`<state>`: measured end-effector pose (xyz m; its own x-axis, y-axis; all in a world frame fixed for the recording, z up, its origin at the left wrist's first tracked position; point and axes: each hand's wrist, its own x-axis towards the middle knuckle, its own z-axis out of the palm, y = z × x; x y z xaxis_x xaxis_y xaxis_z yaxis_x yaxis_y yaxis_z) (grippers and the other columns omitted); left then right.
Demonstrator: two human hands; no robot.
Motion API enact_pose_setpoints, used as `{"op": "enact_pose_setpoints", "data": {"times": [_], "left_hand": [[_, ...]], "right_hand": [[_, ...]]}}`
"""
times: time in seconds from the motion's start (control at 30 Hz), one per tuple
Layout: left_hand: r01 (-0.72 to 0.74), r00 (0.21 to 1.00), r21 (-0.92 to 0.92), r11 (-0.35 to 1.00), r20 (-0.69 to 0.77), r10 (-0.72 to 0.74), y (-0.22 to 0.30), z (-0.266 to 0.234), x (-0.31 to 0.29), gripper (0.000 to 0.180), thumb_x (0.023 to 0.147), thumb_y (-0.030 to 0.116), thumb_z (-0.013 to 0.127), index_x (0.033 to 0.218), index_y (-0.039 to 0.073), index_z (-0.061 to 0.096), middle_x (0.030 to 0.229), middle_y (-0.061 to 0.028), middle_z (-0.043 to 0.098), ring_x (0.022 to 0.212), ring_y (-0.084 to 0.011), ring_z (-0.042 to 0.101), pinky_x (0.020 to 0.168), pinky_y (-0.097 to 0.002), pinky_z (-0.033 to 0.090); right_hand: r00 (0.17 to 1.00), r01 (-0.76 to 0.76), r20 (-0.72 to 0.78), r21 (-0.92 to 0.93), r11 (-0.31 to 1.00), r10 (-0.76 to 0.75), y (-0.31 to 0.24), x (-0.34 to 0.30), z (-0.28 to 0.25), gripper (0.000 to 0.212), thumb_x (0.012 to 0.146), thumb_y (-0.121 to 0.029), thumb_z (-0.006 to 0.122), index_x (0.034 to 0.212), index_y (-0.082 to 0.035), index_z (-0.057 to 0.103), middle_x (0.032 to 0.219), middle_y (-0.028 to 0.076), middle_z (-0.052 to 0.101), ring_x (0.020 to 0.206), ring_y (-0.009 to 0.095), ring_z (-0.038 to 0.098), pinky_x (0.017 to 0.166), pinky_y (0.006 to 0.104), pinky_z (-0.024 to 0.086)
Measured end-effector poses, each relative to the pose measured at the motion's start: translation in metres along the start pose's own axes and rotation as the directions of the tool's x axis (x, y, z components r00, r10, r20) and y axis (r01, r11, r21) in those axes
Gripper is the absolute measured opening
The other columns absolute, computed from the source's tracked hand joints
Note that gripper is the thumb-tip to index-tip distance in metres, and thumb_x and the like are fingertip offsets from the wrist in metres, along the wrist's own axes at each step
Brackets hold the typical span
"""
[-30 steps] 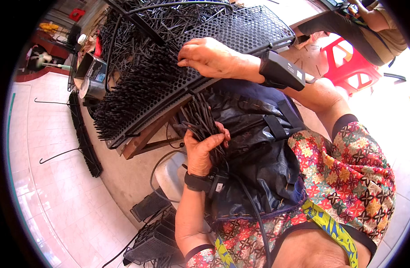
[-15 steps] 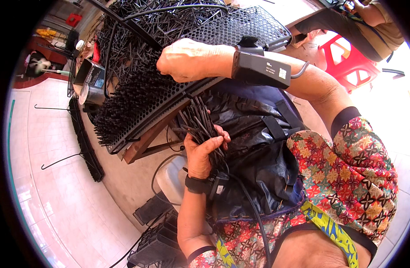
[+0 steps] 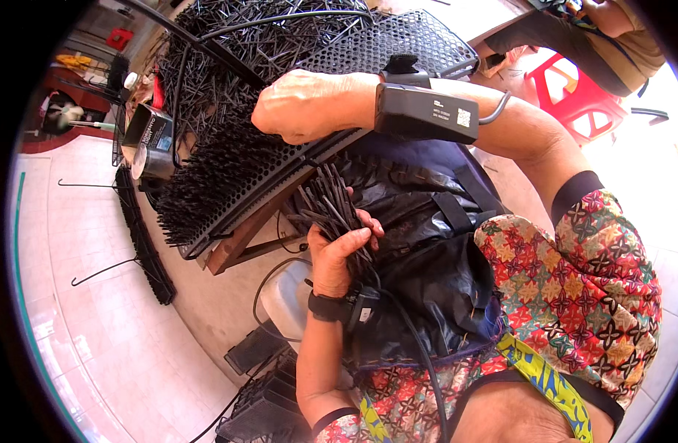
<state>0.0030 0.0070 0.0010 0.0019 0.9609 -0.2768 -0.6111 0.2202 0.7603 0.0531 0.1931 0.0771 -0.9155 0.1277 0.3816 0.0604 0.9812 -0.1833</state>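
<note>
My left hand (image 3: pixel 337 255) is wrapped round a bundle of thin black sticks (image 3: pixel 330 193), with the thumb across them, just below the edge of a black perforated panel (image 3: pixel 379 46). Many similar sticks stand upright in the panel's left part, forming a dense bristle block (image 3: pixel 213 177). Above the panel, at the right border of that block, is my right hand (image 3: pixel 302 107). Its fingers are curled downward and their tips are hidden behind the knuckles, so what they pinch cannot be seen. Both wrists carry black strapped devices.
Loose black sticks (image 3: pixel 280 28) are heaped behind the panel, which rests on a wooden frame (image 3: pixel 224 251). A dark tube crosses above. A tin (image 3: pixel 148 133) stands at the left. Black crates (image 3: pixel 261 402) sit below; another person is near a red plastic stool (image 3: pixel 575 103).
My right hand has shifted slightly left and down over the panel. My left hand keeps its hold on the bundle, nearly in place.
</note>
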Motion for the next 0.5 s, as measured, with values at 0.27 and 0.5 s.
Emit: {"op": "enact_pose_setpoints", "data": {"times": [0.27,0.5], "left_hand": [[0.033,0.999,0.043,0.999,-0.023,-0.032,0.001,0.000,-0.003,0.049,0.062,0.006,0.059,0.107,-0.004,0.042,0.076,-0.0101,0.054,0.068,-0.0235,0.056,0.052,-0.0293,0.046],[0.024,0.997,0.084,0.996,-0.081,-0.017,0.000,0.002,-0.002,0.040,0.064,0.003,0.059,0.101,-0.004,0.045,0.076,-0.0091,0.054,0.063,-0.0207,0.056,0.051,-0.0284,0.046]], "right_hand": [[0.996,0.012,0.094,-0.057,0.998,-0.006,-0.004,0.007,0.005,0.010,0.059,-0.009,0.055,0.062,0.000,0.052,0.062,0.015,0.055,0.062,0.033,0.056,0.052,0.0396,0.045],[0.995,-0.070,-0.037,0.392,0.917,0.092,-0.034,-0.025,0.001,0.026,0.069,-0.021,0.064,0.075,0.003,0.055,0.063,0.017,0.055,0.060,0.033,0.056,0.053,0.0378,0.045]]}}
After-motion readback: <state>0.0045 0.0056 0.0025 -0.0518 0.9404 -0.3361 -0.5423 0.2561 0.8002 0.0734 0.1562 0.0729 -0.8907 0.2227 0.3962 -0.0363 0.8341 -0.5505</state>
